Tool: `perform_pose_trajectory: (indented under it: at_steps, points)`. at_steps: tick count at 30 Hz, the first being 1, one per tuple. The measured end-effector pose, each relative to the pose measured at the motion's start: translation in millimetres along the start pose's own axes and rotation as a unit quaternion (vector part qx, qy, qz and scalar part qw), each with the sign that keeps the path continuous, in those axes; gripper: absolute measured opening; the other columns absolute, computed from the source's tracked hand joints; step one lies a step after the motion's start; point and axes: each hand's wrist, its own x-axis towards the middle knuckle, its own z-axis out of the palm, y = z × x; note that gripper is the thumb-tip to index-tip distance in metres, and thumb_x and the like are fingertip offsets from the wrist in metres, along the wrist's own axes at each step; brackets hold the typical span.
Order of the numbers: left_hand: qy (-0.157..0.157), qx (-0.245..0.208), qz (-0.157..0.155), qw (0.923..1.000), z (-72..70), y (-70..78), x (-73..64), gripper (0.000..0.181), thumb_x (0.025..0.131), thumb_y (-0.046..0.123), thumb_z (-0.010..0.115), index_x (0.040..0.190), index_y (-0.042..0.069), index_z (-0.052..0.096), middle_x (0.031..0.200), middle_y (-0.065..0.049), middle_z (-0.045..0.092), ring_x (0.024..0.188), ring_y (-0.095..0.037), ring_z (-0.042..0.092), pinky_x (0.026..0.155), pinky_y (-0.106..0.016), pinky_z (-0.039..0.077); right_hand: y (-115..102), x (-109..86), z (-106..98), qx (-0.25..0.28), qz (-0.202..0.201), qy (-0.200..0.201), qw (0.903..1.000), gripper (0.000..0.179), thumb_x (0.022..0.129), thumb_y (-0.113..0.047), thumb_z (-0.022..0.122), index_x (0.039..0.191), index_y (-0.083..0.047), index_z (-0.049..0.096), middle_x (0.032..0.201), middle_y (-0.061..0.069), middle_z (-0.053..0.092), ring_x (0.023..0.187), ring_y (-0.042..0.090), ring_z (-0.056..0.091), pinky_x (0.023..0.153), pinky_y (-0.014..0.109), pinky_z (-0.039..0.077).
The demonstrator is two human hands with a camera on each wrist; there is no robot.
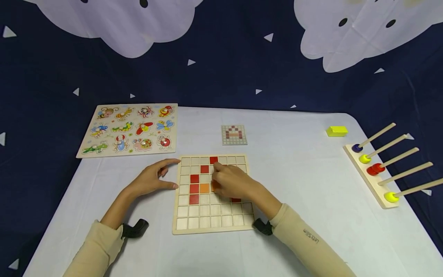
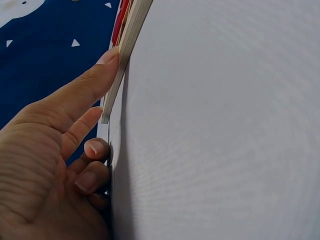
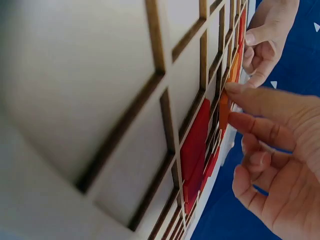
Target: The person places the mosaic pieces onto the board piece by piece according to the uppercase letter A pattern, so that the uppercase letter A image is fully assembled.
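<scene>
A wooden grid board (image 1: pixel 209 222) lies on the table with several red tiles (image 1: pixel 194 179) and an orange tile (image 1: pixel 204 188) in its squares. My right hand (image 1: pixel 232 182) is over the middle of the board. Between its thumb and index finger it pinches another orange tile (image 3: pixel 224 114), low at the grid, right of the first orange one. The right hand hides part of the board. At the board's left edge is my left hand (image 1: pixel 152 177), its thumb and index finger spread apart and touching the rim. Its other fingers are loosely bent.
Behind the board lies a small pattern card (image 1: pixel 234 135). An insect puzzle board (image 1: pixel 129 130) is at the back left. To the right are a yellow block (image 1: pixel 337 131) and a wooden peg stand (image 1: pixel 372 177) with beads. A dark curtain (image 1: pixel 235 73) hangs behind the table.
</scene>
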Motion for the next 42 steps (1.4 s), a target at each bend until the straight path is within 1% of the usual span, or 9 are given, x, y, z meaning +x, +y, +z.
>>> perform_pose_trajectory:
  at_steps: [5, 13, 16, 23, 27, 31, 34, 39, 42]
  points:
    - [0.001, 0.002, 0.004, 1.0000, -0.1, 0.6, 0.7, 0.077, 0.072, 0.029, 0.090, 0.140, 0.015, 0.055, 0.080, -0.003, 0.038, 0.076, -0.016, 0.037, 0.070, -0.031, 0.032, -2, 0.5, 1, 0.025, 0.022, 0.006, 0.9994, 0.014, 0.086, -0.021, 0.079, 0.088, -0.010, 0.071, 0.092, 0.002, 0.055, 0.070, 0.011, 0.052, 0.065, 0.026, 0.046]
    - [-0.001, 0.004, 0.003, 1.0000, 0.0, 0.3, 0.3, 0.077, 0.072, 0.029, 0.089, 0.140, 0.015, 0.055, 0.080, -0.003, 0.038, 0.076, -0.016, 0.037, 0.070, -0.031, 0.032, -5, -0.6, 3, 0.002, -0.001, 0.016, 0.9999, 0.014, 0.087, -0.017, 0.077, 0.082, -0.009, 0.067, 0.083, 0.000, 0.052, 0.063, 0.009, 0.046, 0.059, 0.021, 0.040]
    - [-0.001, 0.001, 0.003, 1.0000, 0.4, 1.6, 0.6, 0.077, 0.072, 0.028, 0.090, 0.140, 0.015, 0.055, 0.080, -0.003, 0.039, 0.076, -0.017, 0.038, 0.070, -0.030, 0.032, -6, -1.6, 3, -0.005, -0.002, 0.020, 0.9998, 0.014, 0.087, -0.017, 0.078, 0.081, -0.010, 0.068, 0.082, 0.000, 0.052, 0.063, 0.008, 0.046, 0.059, 0.021, 0.041]
    - [-0.001, 0.008, 0.004, 1.0000, 0.3, 2.4, 0.0, 0.077, 0.073, 0.029, 0.089, 0.141, 0.015, 0.055, 0.080, -0.003, 0.038, 0.075, -0.016, 0.037, 0.070, -0.030, 0.031, -7, -3.2, 5, 0.004, 0.004, 0.015, 0.9999, 0.013, 0.087, -0.017, 0.078, 0.081, -0.010, 0.068, 0.081, -0.001, 0.051, 0.063, 0.008, 0.048, 0.061, 0.021, 0.043]
    - [-0.002, 0.010, 0.002, 0.9999, 0.4, 2.3, -0.8, 0.078, 0.073, 0.030, 0.089, 0.141, 0.016, 0.054, 0.080, -0.003, 0.038, 0.075, -0.016, 0.037, 0.070, -0.031, 0.031, -5, -8.8, 3, 0.008, 0.015, 0.011, 0.9998, 0.013, 0.087, -0.022, 0.078, 0.087, -0.011, 0.071, 0.088, 0.000, 0.054, 0.069, 0.010, 0.054, 0.065, 0.024, 0.048]
    - [-0.003, 0.011, -0.001, 0.9999, 0.9, -0.5, -1.4, 0.078, 0.073, 0.031, 0.089, 0.141, 0.017, 0.054, 0.080, -0.003, 0.038, 0.076, -0.016, 0.036, 0.070, -0.031, 0.031, 4, -21.4, -1, 0.023, 0.033, 0.008, 0.9992, 0.019, 0.087, -0.025, 0.078, 0.099, -0.010, 0.074, 0.094, 0.001, 0.057, 0.075, 0.011, 0.059, 0.072, 0.028, 0.051]
    - [-0.003, 0.010, -0.001, 0.9999, 1.0, -2.1, -1.4, 0.077, 0.074, 0.031, 0.089, 0.141, 0.017, 0.054, 0.080, -0.004, 0.038, 0.076, -0.016, 0.036, 0.070, -0.031, 0.031, 12, -35.4, -7, 0.033, 0.050, 0.007, 0.9982, 0.025, 0.086, -0.023, 0.079, 0.104, -0.007, 0.074, 0.096, 0.002, 0.057, 0.075, 0.012, 0.057, 0.073, 0.030, 0.051]
    - [-0.002, 0.014, 0.000, 0.9999, 1.0, -1.7, 0.0, 0.078, 0.073, 0.031, 0.089, 0.141, 0.016, 0.054, 0.080, -0.004, 0.038, 0.075, -0.016, 0.036, 0.070, -0.031, 0.031, 27, -65.4, -16, 0.041, 0.085, 0.004, 0.9955, 0.031, 0.084, -0.025, 0.081, 0.107, -0.006, 0.074, 0.097, 0.001, 0.056, 0.075, 0.010, 0.054, 0.072, 0.030, 0.050]
    - [-0.002, 0.016, 0.000, 0.9999, 0.7, -0.6, 0.1, 0.078, 0.073, 0.030, 0.089, 0.141, 0.015, 0.054, 0.080, -0.003, 0.038, 0.075, -0.016, 0.037, 0.070, -0.031, 0.031, 36, -85.0, -19, 0.049, 0.100, 0.006, 0.9938, 0.033, 0.081, -0.025, 0.083, 0.105, -0.005, 0.074, 0.096, 0.002, 0.056, 0.076, 0.010, 0.055, 0.072, 0.030, 0.051]
